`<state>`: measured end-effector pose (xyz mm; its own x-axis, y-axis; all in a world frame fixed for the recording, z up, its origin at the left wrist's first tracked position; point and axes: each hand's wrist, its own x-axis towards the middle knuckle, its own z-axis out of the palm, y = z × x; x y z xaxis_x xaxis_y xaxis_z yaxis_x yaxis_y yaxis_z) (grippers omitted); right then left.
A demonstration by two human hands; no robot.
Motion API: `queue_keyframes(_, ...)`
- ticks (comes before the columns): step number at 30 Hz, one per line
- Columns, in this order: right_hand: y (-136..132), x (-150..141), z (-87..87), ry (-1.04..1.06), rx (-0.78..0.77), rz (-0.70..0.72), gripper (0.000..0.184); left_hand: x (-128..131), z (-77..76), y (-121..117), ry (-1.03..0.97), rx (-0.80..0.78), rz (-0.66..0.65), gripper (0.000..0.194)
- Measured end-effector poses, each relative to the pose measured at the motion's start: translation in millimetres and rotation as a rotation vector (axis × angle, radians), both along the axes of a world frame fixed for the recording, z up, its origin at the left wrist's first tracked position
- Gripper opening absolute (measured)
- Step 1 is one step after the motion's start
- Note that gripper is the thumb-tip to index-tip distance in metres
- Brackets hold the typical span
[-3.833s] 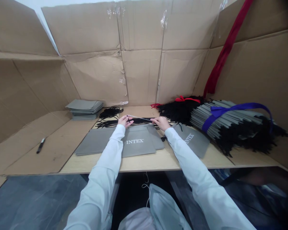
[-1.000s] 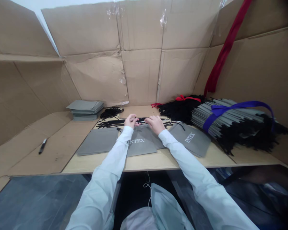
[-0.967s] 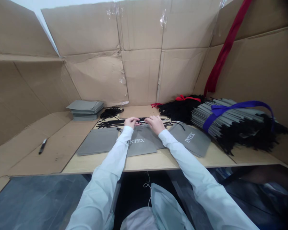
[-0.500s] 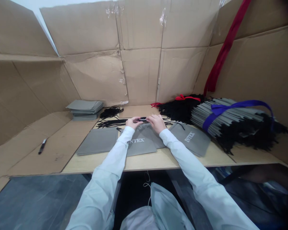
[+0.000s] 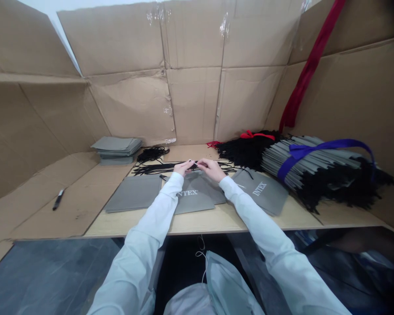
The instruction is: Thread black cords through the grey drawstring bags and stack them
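Note:
My left hand (image 5: 183, 167) and my right hand (image 5: 211, 168) meet at the top edge of a grey pouch printed INTEX (image 5: 192, 194). Both hands pinch a thin metal threading needle (image 5: 193, 162) and a black cord between their fingertips. The pouch lies flat on the wooden table (image 5: 197, 223). Loose black cords (image 5: 157, 167) lie just behind my hands. A second grey INTEX pouch (image 5: 261, 190) lies to the right, and a plain grey pouch (image 5: 133, 193) to the left.
A bundle of grey pouches tied with a blue ribbon (image 5: 310, 159) and black cords with a red tie (image 5: 246, 146) fill the right side. A small stack of grey pouches (image 5: 116, 148) sits at the back left. A pen (image 5: 57, 199) lies on cardboard at left. Cardboard walls surround the table.
My hands, first spread apart along the needle, have come together at the pouch's top edge and lifted slightly, fingertips now almost touching.

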<state>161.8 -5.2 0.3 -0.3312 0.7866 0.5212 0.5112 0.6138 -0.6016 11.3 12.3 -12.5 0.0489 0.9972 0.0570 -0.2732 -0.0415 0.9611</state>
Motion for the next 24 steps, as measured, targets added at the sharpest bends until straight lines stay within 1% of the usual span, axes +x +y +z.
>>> queue_keyframes(2, 1.6, -2.9, 1.1, 0.149, -0.089, 0.096, 0.023, 3.3, 1.5, -4.5, -0.094, -0.048, -0.041, 0.028)
queue_keyframes(4, 1.6, -5.3, 2.2, 0.265, -0.206, 0.173, 0.025, 7.4, 2.5, -9.2, -0.144, -0.075, -0.075, 0.03)
queue_keyframes(7, -0.1, -7.6, 3.3, 0.348, -0.37, 0.223, 0.026, 14.8, 1.6, -14.9, -0.186, -0.108, -0.112, 0.034)
queue_keyframes(8, -0.4, -7.8, 3.3, 0.365, -0.391, 0.231, 0.027, 17.0, 0.7, -16.0, -0.198, -0.113, -0.119, 0.035)
queue_keyframes(10, 0.0, -7.1, 2.9, 0.377, -0.383, 0.234, 0.028, 19.8, -1.4, -16.2, -0.203, -0.104, -0.124, 0.037)
queue_keyframes(12, 1.7, -4.8, 2.1, 0.344, -0.34, 0.205, 0.028, 19.4, -3.4, -13.8, -0.15, -0.062, -0.12, 0.039)
queue_keyframes(13, 2.9, -2.9, 1.8, 0.311, -0.305, 0.17, 0.028, 18.0, -4.3, -11.8, -0.086, -0.022, -0.112, 0.04)
queue_keyframes(15, 5.1, 1.9, 1.7, 0.211, -0.196, 0.039, 0.026, 13.2, -6.4, -7.4, 0.145, 0.11, -0.091, 0.041)
queue_keyframes(16, 5.9, 4.7, 2.1, 0.147, -0.121, -0.049, 0.025, 10.3, -7.8, -5.5, 0.317, 0.192, -0.068, 0.041)
queue_keyframes(19, 5.3, 13.4, 6.2, -0.058, 0.099, -0.296, 0.023, 3.2, -14.4, -2.9, 0.955, 0.41, 0.05, 0.038)
queue_keyframes(21, 2.2, 18.4, 10.7, -0.163, 0.186, -0.395, 0.025, 1.1, -19.9, -3.2, 1.305, 0.487, 0.109, 0.035)
queue_keyframes(22, 0.0, 20.6, 13.2, -0.212, 0.212, -0.437, 0.026, 0.9, -22.5, -3.4, 1.422, 0.516, 0.114, 0.035)
queue_keyframes(24, -4.9, 25.0, 18.0, -0.308, 0.253, -0.532, 0.029, 1.0, -26.4, -3.6, 1.547, 0.574, 0.097, 0.034)
